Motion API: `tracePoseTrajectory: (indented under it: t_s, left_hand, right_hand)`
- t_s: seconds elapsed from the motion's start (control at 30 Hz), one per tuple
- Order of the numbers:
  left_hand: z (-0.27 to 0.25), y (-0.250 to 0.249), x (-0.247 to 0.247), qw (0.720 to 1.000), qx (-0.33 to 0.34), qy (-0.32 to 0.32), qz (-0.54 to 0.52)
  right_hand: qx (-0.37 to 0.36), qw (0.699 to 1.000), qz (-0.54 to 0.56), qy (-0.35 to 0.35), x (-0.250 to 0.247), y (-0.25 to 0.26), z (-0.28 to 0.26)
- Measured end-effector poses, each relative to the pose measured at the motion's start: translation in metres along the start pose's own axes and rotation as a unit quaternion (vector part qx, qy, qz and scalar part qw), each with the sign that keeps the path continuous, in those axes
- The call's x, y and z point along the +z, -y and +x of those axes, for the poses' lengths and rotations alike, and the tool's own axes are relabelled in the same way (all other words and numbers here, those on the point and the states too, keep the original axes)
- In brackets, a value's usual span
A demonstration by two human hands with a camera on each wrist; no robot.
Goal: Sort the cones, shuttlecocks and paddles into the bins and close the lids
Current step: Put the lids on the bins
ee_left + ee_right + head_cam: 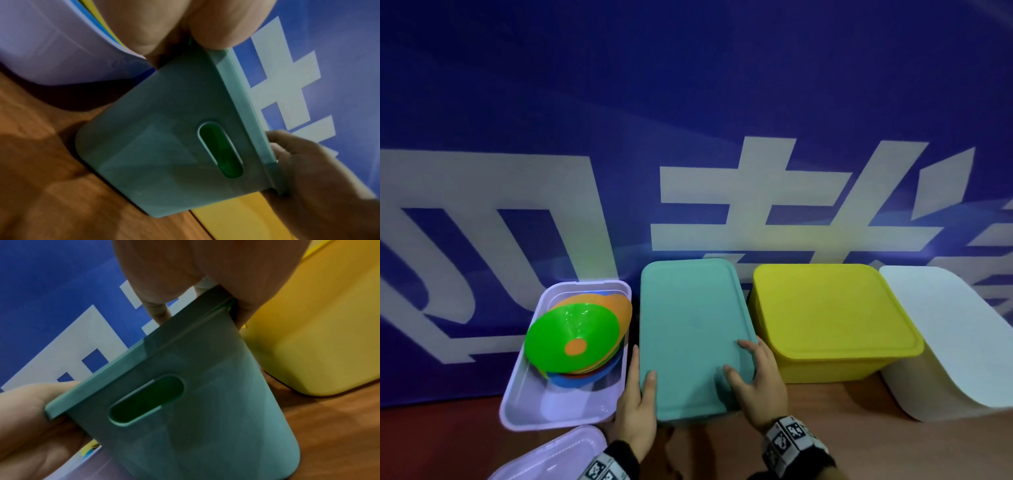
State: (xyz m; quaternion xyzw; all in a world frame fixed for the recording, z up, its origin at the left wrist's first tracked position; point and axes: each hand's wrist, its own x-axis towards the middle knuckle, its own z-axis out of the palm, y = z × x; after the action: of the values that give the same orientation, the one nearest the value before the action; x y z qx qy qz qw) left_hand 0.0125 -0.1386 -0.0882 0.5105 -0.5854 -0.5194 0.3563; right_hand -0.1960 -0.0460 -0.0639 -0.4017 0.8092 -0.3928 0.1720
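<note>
While both hands sit at the near end of the teal bin [690, 416], its teal lid [693, 329] lies flat on top of it. The left hand [637, 407] grasps the lid's near left corner, thumb on the top surface and fingers down the bin's left side; the left wrist view shows thumb and fingers pinching the lid's edge. The right hand [755, 380] grasps the near right corner, thumb and fingertips resting on the lid's top and the palm over its edge. An oval handle slot [147, 400] opens in the bin's front wall just under the rim.

Just left of the teal bin stands an open lavender bin [527, 401] holding a tilted stack of flat cones [577, 337], a green one on top with orange and blue beneath. Its lavender lid [551, 457] lies on the counter [893, 448] in front of it. To the right of the teal bin stands a yellow bin [822, 368] with its yellow lid [832, 311] on. Beyond that, a white container [948, 342] stands at the right edge. All stand in a row along a blue banner [688, 102] with large white characters.
</note>
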Motion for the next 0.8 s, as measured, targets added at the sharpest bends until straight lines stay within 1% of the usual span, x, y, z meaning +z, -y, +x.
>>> tracePoseTrajectory:
  t_s: [0.07,0.13,0.2,0.37,0.47,0.53,0.7,0.8]
  left_hand:
    - [-0.007,0.012,-0.001,1.000,0.012,-0.003,-0.001]
    - [-0.011,0.022,-0.004,0.999,0.023,-0.002,0.025]
    - [-0.014,0.018,-0.007,0.998,0.023,-0.008,0.057]
    - [-0.004,0.003,-0.005,0.988,0.067,-0.024,0.138]
    - [-0.010,0.002,-0.005,0.990,0.038,-0.029,0.132]
    - [-0.012,0.002,-0.002,0.990,0.031,-0.029,0.136]
    - [-0.010,-0.005,0.007,0.992,0.036,-0.002,0.121]
    - [-0.013,-0.009,0.005,0.990,0.038,0.003,0.136]
  right_hand:
    - [-0.001,1.000,-0.003,0.001,-0.002,-0.001,-0.008]
    - [-0.012,1.000,0.004,0.007,-0.003,-0.002,-0.014]
    - [-0.019,1.000,0.001,0.015,-0.006,0.000,-0.015]
    - [0.010,0.993,-0.107,0.042,-0.007,0.017,-0.003]
    - [0.021,0.988,-0.136,0.066,-0.009,0.018,-0.009]
    - [0.033,0.986,-0.149,0.074,-0.011,0.018,-0.010]
    - [0.020,0.985,-0.161,0.060,-0.008,0.014,-0.006]
    - [0.018,0.990,-0.124,0.061,-0.008,0.008,-0.008]
